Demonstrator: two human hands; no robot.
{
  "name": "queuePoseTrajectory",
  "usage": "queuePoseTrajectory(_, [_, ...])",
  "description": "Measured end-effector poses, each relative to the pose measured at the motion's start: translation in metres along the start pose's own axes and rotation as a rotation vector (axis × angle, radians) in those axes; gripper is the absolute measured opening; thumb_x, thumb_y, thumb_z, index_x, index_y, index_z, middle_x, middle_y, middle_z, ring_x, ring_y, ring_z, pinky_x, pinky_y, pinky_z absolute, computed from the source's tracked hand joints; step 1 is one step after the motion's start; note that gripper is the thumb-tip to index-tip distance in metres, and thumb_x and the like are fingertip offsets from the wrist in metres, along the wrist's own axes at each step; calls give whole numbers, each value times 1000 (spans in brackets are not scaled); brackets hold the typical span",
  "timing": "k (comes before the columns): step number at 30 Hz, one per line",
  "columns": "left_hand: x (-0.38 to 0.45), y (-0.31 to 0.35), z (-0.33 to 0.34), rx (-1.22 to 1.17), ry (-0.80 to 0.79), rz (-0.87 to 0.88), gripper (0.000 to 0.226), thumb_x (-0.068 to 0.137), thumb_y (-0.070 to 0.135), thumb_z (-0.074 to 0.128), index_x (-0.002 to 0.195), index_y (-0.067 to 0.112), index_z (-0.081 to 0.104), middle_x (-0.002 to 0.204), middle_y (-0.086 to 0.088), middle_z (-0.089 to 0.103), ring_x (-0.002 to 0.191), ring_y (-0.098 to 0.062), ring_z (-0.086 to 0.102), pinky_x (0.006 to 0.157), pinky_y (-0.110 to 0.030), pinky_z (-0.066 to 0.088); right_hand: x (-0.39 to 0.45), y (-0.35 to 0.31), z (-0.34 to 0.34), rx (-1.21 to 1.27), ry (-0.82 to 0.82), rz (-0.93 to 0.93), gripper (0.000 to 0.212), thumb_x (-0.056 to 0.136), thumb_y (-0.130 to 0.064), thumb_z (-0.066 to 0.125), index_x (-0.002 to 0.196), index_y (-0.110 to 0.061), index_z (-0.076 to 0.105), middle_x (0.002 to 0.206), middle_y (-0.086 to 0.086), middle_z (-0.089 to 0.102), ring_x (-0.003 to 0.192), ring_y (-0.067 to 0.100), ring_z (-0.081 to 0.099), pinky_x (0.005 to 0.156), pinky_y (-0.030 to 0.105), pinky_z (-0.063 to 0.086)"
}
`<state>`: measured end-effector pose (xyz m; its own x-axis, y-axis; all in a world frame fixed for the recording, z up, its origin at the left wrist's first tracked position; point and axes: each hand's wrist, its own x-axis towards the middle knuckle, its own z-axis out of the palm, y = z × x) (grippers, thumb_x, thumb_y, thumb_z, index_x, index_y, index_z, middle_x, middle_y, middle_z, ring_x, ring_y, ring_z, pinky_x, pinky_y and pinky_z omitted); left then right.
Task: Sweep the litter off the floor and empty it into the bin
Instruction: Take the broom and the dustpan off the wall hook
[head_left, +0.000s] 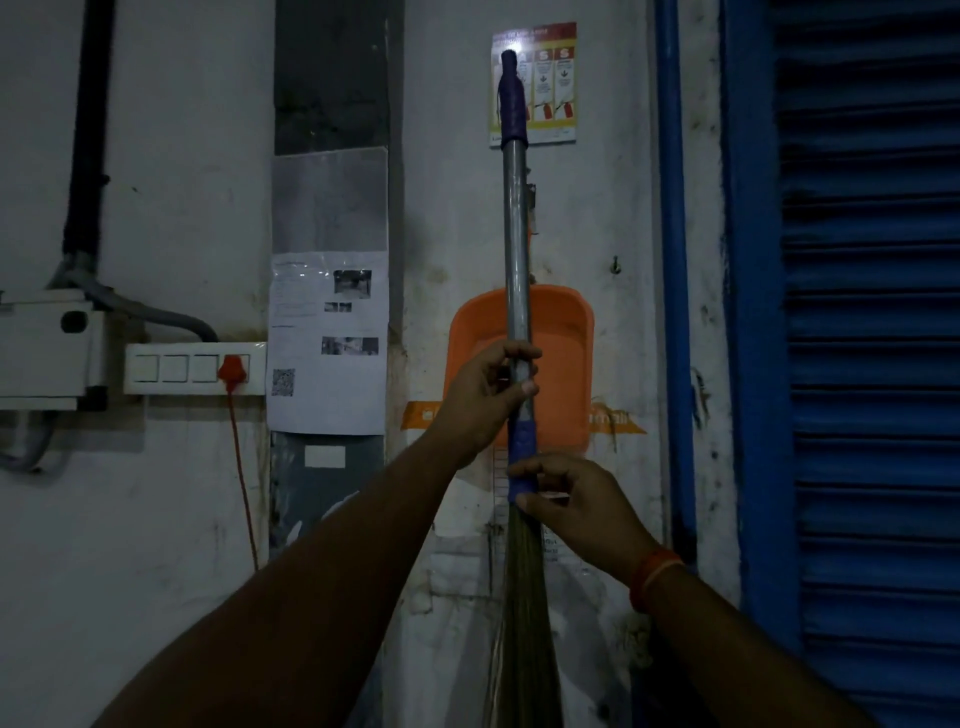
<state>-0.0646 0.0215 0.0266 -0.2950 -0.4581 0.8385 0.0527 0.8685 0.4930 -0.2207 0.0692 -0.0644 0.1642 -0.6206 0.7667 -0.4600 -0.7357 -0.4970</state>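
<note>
Broom (516, 249) upright against wall, directly in front of the hanging orange dustpan (558, 332): left hand (485, 387) clamped on the metal shaft, right hand (576, 501) closed around the blue collar below (likely to steady it for lifting away).

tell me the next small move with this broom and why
Probably lift the broom slightly and draw it away from the wall. The left hand grips the metal shaft and the right hand the blue collar above the bristles, so it is held, but it stands upright against the wall, in front of the orange dustpan, which needs clearing before that can be taken.
</note>
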Motion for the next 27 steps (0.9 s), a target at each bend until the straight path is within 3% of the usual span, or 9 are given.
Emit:
queuePoseTrajectory(5, [-1,9,-1,27,19,30,35,90,11,66,123,21,61,122,-10,61,112,-27,62,97,-53,54,3,-11,2,-8,8,2,25,86,-8,72,105,-23,75,109,-21,67,101,-8,60,86,8,47])
queuePoseTrajectory(9, [-4,16,-1,6,38,36,35,91,11,65,125,20,62,120,-5,63,112,-27,62,98,-53,53,7,-14,5,7,59,1,21,85,-9,73,95,-27,75,99,-20,71,96,-2,64,85,11,50])
queuePoseTrajectory(15, [-22,31,-1,-145,-23,-39,35,98,3,56,130,17,53,127,2,58,110,-17,63,86,-33,56,8,-19,3,43,117,-17,25,84,-2,72,91,-26,75,95,-16,73,91,-2,66,82,9,49])
queuePoseTrajectory(17, [-40,24,-4,-177,24,-75,26,98,11,59,123,19,55,129,5,57,118,-18,60,89,-38,57,7,-19,0,51,135,-19,24,84,-2,72,91,-24,75,95,-15,73,91,-1,66,83,10,50])
queuePoseTrajectory(19, [-60,11,-8,-148,66,-132,23,95,20,64,117,23,57,133,1,56,125,-23,57,98,-48,52,7,-19,-4,55,161,-19,22,84,-2,72,90,-23,76,93,-12,73,90,1,67,83,14,52])
queuePoseTrajectory(21, [-81,-2,-10,-146,60,-179,22,90,18,68,110,20,58,135,-7,56,126,-27,56,100,-44,50,7,-18,-7,55,194,-2,20,83,-3,73,90,-21,77,92,-9,74,91,5,68,84,22,55])
queuePoseTrajectory(24, [-107,-17,-6,-151,-37,-235,21,86,15,73,100,15,58,135,-9,58,128,-26,56,100,-37,52,9,-16,-10,89,249,16,18,82,-4,73,90,-20,76,93,-4,74,91,11,69,86,35,58])
queuePoseTrajectory(27, [-126,-24,1,-125,-163,-253,23,87,9,74,101,10,56,132,-2,61,126,-22,57,100,-40,52,7,-14,-11,152,277,30,19,84,-4,72,91,-21,75,96,-2,73,94,15,69,85,44,59])
